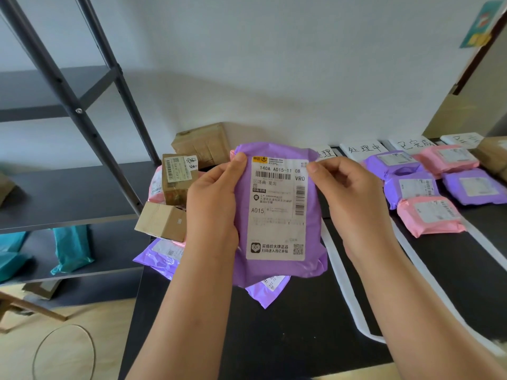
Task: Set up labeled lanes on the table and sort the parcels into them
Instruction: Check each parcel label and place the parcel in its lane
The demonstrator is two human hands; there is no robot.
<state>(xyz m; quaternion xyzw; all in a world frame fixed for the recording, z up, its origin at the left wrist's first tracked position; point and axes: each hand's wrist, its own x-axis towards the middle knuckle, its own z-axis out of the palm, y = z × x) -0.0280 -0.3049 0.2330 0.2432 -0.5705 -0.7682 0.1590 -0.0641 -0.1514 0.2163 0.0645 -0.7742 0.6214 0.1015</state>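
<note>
I hold a purple parcel [278, 212] with a white shipping label upright above the black table [296, 338]. My left hand [212, 204] grips its left edge. My right hand [348, 193] pinches its top right corner. Behind it at the left lies a pile of unsorted parcels: brown boxes [162, 220], pink and purple bags [156, 256]. White tape strips [344, 286] mark lanes on the table. Handwritten white label cards [363, 148] stand along the far edge. Sorted purple parcels [411, 187] and pink parcels [430, 215] lie in the right lanes.
A dark metal shelf rack [68, 91] stands at the left, with teal bags [72, 249] on a lower shelf. A white wall runs behind the table. A wire loop [64, 352] lies on the wooden floor at lower left. A brown box [491, 154] sits at far right.
</note>
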